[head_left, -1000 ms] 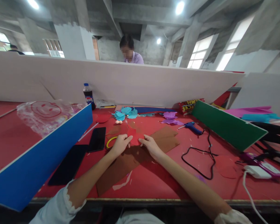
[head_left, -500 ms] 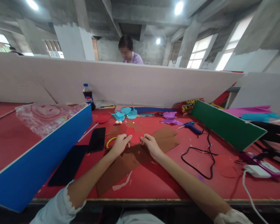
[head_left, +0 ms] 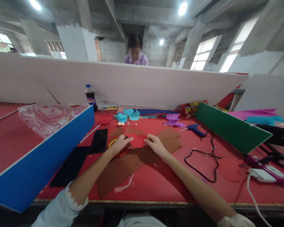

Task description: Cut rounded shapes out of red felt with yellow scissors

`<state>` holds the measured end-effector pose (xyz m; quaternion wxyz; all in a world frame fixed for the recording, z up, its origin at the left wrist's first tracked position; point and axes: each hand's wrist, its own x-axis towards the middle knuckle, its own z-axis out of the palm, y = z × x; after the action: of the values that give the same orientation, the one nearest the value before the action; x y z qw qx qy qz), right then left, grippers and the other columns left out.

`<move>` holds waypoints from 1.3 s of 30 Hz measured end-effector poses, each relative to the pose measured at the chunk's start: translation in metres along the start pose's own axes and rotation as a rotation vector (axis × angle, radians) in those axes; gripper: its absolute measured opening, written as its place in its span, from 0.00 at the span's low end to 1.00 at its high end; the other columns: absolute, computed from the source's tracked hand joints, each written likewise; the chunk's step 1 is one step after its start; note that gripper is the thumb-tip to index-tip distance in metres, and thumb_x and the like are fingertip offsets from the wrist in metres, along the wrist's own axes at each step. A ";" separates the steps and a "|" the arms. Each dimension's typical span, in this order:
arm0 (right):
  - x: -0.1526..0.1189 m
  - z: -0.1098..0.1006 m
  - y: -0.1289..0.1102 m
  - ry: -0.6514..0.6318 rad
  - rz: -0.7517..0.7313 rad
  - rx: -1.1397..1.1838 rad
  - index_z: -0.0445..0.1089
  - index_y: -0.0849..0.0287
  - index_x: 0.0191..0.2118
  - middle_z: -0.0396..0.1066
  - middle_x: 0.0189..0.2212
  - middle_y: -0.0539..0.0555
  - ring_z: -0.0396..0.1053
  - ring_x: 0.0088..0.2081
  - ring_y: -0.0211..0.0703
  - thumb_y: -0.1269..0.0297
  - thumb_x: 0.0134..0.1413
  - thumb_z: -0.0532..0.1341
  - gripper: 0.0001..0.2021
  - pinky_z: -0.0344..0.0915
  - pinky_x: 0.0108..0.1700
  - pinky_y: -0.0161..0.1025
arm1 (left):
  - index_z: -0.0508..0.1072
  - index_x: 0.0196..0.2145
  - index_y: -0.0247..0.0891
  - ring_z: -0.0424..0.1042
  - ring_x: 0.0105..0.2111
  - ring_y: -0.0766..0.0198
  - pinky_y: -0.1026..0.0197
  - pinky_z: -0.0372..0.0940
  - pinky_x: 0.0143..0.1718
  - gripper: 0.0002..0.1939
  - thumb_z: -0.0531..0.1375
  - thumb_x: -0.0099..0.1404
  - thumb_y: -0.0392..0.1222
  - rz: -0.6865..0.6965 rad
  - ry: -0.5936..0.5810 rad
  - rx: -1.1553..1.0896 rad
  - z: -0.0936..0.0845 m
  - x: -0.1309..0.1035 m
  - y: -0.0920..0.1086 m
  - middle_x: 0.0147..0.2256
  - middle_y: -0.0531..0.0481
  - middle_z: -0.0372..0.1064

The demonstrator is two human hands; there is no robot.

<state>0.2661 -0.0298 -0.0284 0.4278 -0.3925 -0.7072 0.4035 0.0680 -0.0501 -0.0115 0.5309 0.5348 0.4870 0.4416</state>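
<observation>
A red paper cutout with a rounded edge is stretched between my two hands above the table. My left hand pinches its left side between thumb and fingers. At the right edge, my right hand pinches it the same way. Brown paper sheets lie on the table beneath both hands. Just behind my left hand, a yellow ring-shaped handle shows in part; the rest of that item is hidden by the hand.
Blue and green boards stand at either side. Two dark phones or tablets lie left. A glue gun with its black cord lies right. Blue paper petals, purple petals and a cola bottle sit at the back.
The red cutout now lies flatter and shows more of its face between my hands. My left hand has shifted slightly. The person opposite has moved right and faces forward.
</observation>
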 end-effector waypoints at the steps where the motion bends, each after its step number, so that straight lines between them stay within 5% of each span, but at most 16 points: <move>1: 0.000 -0.001 0.000 -0.005 -0.004 -0.011 0.55 0.58 0.19 0.56 0.16 0.45 0.52 0.22 0.33 0.61 0.46 0.55 0.11 0.49 0.25 0.32 | 0.63 0.24 0.33 0.66 0.19 0.68 0.66 0.59 0.22 0.14 0.60 0.50 0.47 0.001 0.003 -0.004 -0.001 0.001 -0.002 0.18 0.53 0.65; 9: -0.002 -0.001 -0.007 -0.020 0.061 0.140 0.57 0.58 0.21 0.58 0.17 0.45 0.55 0.21 0.33 0.60 0.45 0.55 0.10 0.51 0.25 0.32 | 0.65 0.21 0.31 0.63 0.15 0.70 0.68 0.57 0.19 0.14 0.59 0.51 0.47 0.047 -0.058 -0.004 0.000 0.000 -0.001 0.15 0.51 0.65; 24: -0.004 0.021 -0.013 -0.073 0.220 0.576 0.64 0.58 0.33 0.67 0.28 0.49 0.65 0.29 0.38 0.56 0.40 0.60 0.13 0.60 0.33 0.36 | 0.68 0.22 0.30 0.63 0.14 0.70 0.68 0.56 0.18 0.14 0.60 0.49 0.47 0.074 0.085 -0.038 0.006 0.001 -0.004 0.14 0.52 0.65; 31: -0.009 0.034 -0.012 -0.038 0.317 0.861 0.66 0.59 0.26 0.67 0.22 0.49 0.64 0.25 0.36 0.61 0.39 0.63 0.08 0.63 0.36 0.38 | 0.66 0.19 0.32 0.62 0.13 0.70 0.68 0.55 0.17 0.14 0.59 0.50 0.47 0.032 0.063 -0.007 0.012 -0.004 0.001 0.12 0.53 0.64; 39: -0.009 0.030 -0.009 -0.046 0.337 0.861 0.68 0.61 0.29 0.71 0.27 0.53 0.68 0.29 0.42 0.60 0.37 0.64 0.11 0.64 0.36 0.41 | 0.65 0.21 0.32 0.63 0.13 0.70 0.69 0.56 0.17 0.13 0.59 0.50 0.46 0.023 0.022 -0.034 0.012 -0.002 -0.003 0.12 0.52 0.64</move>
<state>0.2395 -0.0478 -0.0317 0.4647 -0.2795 -0.4108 0.7329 0.0790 -0.0539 -0.0154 0.5295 0.5264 0.4789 0.4617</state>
